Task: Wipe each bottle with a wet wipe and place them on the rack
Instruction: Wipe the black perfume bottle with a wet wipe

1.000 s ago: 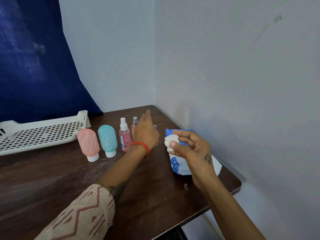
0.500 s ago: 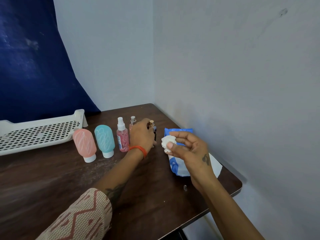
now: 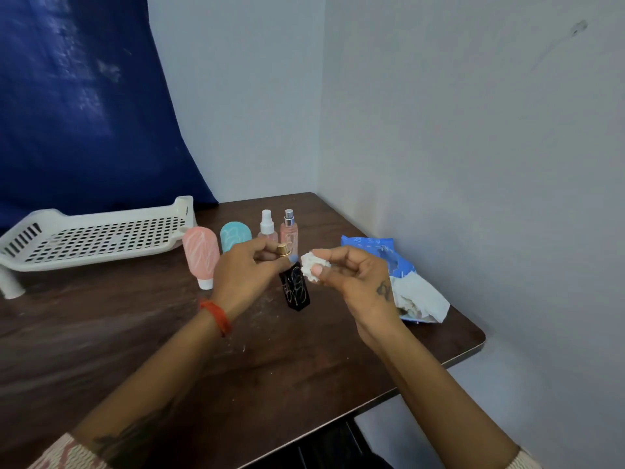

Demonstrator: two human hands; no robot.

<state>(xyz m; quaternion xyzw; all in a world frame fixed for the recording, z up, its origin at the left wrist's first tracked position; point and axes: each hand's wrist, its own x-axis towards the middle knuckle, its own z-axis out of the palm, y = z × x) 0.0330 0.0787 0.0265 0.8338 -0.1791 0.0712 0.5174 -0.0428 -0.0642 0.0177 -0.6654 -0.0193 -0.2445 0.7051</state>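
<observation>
At frame centre, a black rectangular perfume bottle with pale scribbled lettering and a gold cap is gripped near its top by the left hand, lifted above the dark wood-grain desk. A crumpled white wet wipe is pinched in the right hand. A perforated white plastic rack sits at left.

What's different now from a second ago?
The left hand reached to the row's right end, gripped the black bottle by its gold cap and brought it toward the person, near the crumpled wipe that the right hand still holds. The other four bottles and the rack stayed put.
</observation>
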